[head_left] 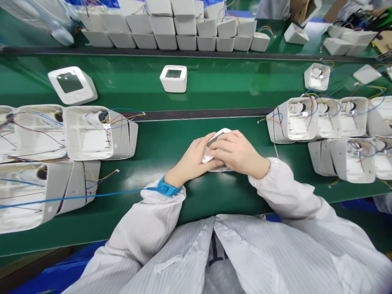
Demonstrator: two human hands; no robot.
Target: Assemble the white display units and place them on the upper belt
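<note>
In the middle of the bench, both of my hands are closed around a small white device (207, 156) with a grey screen. My left hand (193, 158) grips its left side, thumb along the near edge. Across the top and right side lies my right hand (239, 154), its fingers bent over the screen and covering much of it. The device is tilted, and part of its white casing shows below my fingers. A blue wrist strap (168, 188) with a blue cord is on my left wrist.
Open white housings with coloured wires stand at left (88, 151) and right (301, 126). Beyond a dark rail (199, 114) are a larger white screen device (73, 85) and a smaller one (174, 83). Stacked white housings (165, 41) line the back.
</note>
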